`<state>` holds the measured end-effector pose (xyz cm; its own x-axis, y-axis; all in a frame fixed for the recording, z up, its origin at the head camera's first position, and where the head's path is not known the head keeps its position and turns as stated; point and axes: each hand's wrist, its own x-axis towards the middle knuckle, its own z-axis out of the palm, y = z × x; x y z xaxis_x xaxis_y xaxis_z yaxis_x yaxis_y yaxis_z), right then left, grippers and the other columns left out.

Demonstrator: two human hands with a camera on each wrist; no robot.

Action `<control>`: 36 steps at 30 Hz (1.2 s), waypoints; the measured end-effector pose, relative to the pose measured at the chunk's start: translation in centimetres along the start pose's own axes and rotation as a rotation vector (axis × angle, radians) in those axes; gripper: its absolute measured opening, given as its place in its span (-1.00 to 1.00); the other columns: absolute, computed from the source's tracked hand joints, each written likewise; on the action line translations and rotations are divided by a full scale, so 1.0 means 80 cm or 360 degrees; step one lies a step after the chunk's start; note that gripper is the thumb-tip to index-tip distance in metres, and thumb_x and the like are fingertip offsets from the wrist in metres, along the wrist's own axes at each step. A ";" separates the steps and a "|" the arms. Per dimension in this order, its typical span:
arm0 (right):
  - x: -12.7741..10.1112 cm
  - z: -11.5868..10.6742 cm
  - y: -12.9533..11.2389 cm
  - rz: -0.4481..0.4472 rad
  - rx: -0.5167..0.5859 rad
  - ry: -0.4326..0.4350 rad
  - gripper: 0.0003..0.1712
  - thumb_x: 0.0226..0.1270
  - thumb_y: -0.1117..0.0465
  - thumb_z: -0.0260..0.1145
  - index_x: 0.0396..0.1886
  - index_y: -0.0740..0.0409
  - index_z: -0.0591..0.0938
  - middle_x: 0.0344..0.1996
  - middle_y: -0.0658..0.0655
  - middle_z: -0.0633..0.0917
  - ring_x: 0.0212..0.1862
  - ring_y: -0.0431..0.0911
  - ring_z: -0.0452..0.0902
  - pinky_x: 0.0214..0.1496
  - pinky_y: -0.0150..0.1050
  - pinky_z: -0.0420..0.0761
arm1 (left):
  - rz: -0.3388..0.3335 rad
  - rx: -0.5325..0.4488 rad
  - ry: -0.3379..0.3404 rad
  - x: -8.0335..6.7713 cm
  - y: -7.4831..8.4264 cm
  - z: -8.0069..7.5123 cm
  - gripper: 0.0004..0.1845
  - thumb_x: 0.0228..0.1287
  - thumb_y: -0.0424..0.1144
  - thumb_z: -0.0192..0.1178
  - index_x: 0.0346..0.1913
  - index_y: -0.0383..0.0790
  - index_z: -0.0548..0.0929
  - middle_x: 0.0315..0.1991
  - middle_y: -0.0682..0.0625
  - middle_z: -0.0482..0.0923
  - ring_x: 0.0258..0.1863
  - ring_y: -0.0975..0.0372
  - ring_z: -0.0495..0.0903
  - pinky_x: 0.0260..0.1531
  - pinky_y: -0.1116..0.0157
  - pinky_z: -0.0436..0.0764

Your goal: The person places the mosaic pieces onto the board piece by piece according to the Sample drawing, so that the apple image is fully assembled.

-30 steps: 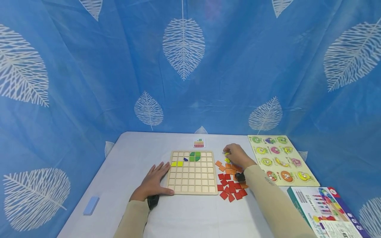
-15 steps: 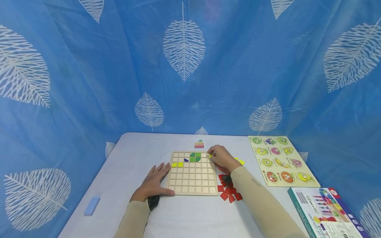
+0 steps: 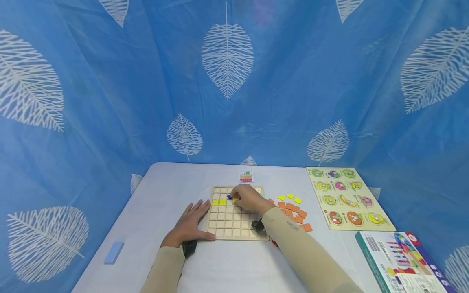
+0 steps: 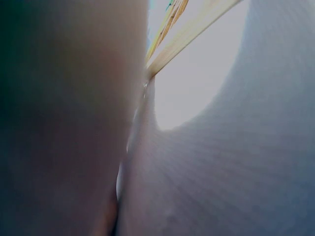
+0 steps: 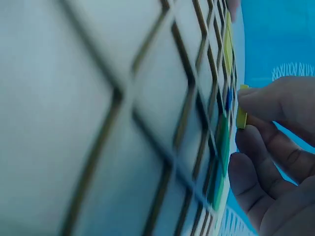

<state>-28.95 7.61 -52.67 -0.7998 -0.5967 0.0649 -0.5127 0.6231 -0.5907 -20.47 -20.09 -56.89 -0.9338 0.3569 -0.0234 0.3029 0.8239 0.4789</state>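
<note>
A wooden grid board (image 3: 221,225) lies in the middle of the white table. My left hand (image 3: 190,223) rests on the table with fingers spread, thumb and fingertips along the board's left side. Over the upper part of the board, my right hand (image 3: 250,198) pinches a yellow tile (image 5: 242,109) between thumb and fingers. In the head view, two yellow square tiles (image 3: 219,202) sit in the left cells, with a small blue piece (image 3: 229,197) above them to the right. Green pieces (image 5: 222,145) show on the board in the right wrist view; my right hand hides them in the head view.
Right of the board lie loose yellow pieces (image 3: 290,196) and several orange tiles (image 3: 289,206); my right arm mostly covers the red ones (image 3: 274,243). A picture card (image 3: 246,176) lies behind the board. Farther right are a fruit puzzle (image 3: 348,199) and a box (image 3: 399,256); a light-blue block (image 3: 114,252) lies left.
My right hand has gone from the yellow pieces at the right, leftward across the board's edge, to the upper middle cells with a yellow tile. The left hand has stayed in place.
</note>
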 end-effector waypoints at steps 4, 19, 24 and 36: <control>0.008 0.013 -0.010 0.0008 -0.0020 0.0020 -0.73 0.32 0.47 0.47 0.00 0.24 0.78 -0.14 0.07 0.75 -0.09 -0.08 0.68 -0.02 -0.20 0.71 | 0.0011 0.0014 -0.0002 -0.001 0.001 -0.001 0.44 -0.23 0.56 0.51 0.69 -0.12 0.19 0.66 0.01 0.13 0.65 0.06 -0.04 0.60 -0.03 -0.18; 0.012 0.031 -0.018 0.0151 0.0034 0.0207 -0.80 0.21 0.41 0.61 -0.20 0.12 0.82 -0.33 -0.07 0.73 -0.21 -0.16 0.64 -0.10 -0.24 0.70 | 0.0003 0.0008 -0.0006 -0.002 0.002 -0.002 0.46 -0.25 0.59 0.48 0.69 -0.12 0.19 0.65 0.01 0.13 0.65 0.06 -0.05 0.60 -0.03 -0.20; 0.011 0.033 -0.019 0.0250 0.0144 0.0239 -0.74 0.15 0.42 0.64 -0.18 0.17 0.80 -0.33 -0.05 0.71 -0.23 -0.16 0.62 -0.11 -0.24 0.70 | 0.0014 0.0011 0.0000 -0.001 0.002 -0.001 0.45 -0.24 0.58 0.49 0.68 -0.14 0.20 0.65 0.00 0.14 0.65 0.05 -0.04 0.60 -0.05 -0.19; -0.004 0.026 -0.015 0.0280 0.0260 0.0271 -0.74 0.25 0.38 0.59 -0.08 0.23 0.78 -0.25 0.00 0.73 -0.17 -0.14 0.66 -0.08 -0.23 0.72 | -0.0006 0.0025 -0.0014 -0.002 0.002 -0.002 0.45 -0.25 0.57 0.50 0.69 -0.12 0.19 0.66 0.00 0.12 0.65 0.07 -0.05 0.60 -0.03 -0.17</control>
<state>-27.45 6.03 -53.66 -0.9200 -0.3845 0.0758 -0.3154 0.6117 -0.7255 -20.28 -20.07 -56.69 -0.9334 0.3574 -0.0327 0.3024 0.8322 0.4647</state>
